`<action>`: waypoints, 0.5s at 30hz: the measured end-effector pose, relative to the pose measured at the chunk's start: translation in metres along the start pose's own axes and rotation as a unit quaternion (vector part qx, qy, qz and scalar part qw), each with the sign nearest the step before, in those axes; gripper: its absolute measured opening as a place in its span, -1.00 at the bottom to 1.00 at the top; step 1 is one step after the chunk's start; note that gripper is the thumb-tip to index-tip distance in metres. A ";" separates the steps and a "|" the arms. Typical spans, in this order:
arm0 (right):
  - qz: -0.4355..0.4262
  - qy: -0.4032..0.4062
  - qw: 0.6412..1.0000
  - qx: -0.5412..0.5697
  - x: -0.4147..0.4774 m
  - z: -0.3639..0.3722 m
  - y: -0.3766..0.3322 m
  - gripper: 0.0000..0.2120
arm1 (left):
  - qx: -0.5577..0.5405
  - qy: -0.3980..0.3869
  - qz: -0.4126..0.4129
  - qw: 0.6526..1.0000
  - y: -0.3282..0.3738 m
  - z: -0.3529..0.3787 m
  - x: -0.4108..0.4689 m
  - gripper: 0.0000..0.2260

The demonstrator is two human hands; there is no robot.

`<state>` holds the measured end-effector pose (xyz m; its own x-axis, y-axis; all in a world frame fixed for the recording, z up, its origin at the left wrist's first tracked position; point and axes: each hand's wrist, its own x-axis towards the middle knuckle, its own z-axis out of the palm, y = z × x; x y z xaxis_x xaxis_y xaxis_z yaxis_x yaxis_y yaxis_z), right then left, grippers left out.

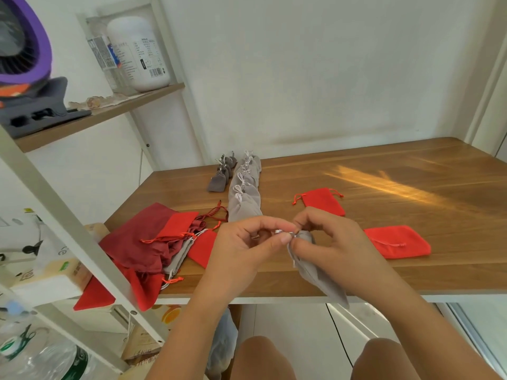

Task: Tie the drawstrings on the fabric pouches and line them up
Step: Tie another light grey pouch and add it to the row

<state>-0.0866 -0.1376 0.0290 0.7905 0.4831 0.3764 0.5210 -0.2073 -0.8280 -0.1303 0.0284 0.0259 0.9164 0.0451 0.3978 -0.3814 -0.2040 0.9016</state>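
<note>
A light grey pouch (315, 270) hangs over the table's front edge, held up by its gathered neck. My right hand (334, 242) pinches that neck. My left hand (247, 242) pinches the pale drawstring (282, 232) just left of it. Behind my hands, several tied light grey pouches (245, 193) lie in a row running toward the wall. A shorter row of dark grey pouches (220, 175) lies to its left. Two flat red pouches (323, 200) (397, 241) lie on the right.
A heap of red, maroon and grey pouches (153, 242) covers the table's left front corner and spills over the edge. A white shelf frame (68, 220) with bottles and a fan stands at the left. The wooden table (384, 182) meets the wall behind.
</note>
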 end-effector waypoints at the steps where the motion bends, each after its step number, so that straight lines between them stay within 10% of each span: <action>1: -0.001 0.012 1.000 0.011 0.002 -0.001 -0.002 -0.94 | 0.015 0.019 0.021 0.999 0.001 0.003 0.001 -0.87; 15: -0.031 0.023 0.989 -0.144 0.002 0.006 0.003 -0.90 | 0.321 -0.024 -0.009 0.947 0.011 0.005 0.008 -0.89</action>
<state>-0.0855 -0.1320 0.0245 0.7650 0.4643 0.4463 0.6332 -0.4155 -0.6530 -0.1262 0.0215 0.0379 0.9327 0.0129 0.3604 -0.2263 -0.7573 0.6126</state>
